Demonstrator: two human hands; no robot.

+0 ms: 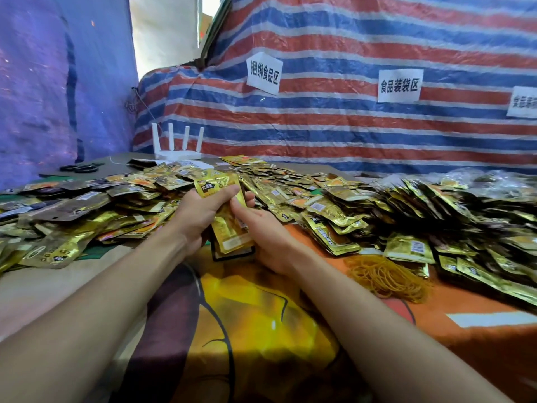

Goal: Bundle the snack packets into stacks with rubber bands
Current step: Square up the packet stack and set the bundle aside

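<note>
Head view looks down on two bare forearms meeting over a bench (43,286) covered with a printed orange and yellow cloth (261,330). At the centre, the left hand (200,212) has its fingers (220,195) closed around a small stack of gold snack packets (232,228), gripping the upper part with the thumb on the near side. The right hand (268,232) supports the same stack from the 3 o'clock side, its thumb pressed on the front packet and its fingers wrapped behind, so both hands are closed on the stack. The stack stands nearly upright, tilted a little, its lower edge just above the cloth.

Loose gold and brown packets (101,205) spread across the bench from 9 o'clock through 12 o'clock to 3 o'clock. A heap of yellow rubber bands (389,279) lies on the cloth at 4 o'clock of the hands, touching the nearest packets. At 11 o'clock, far back, a white router (177,148) with four antennas stands before a striped tarp (348,126) bearing paper signs (400,85). Scissors (80,168) lie at 10 o'clock.
</note>
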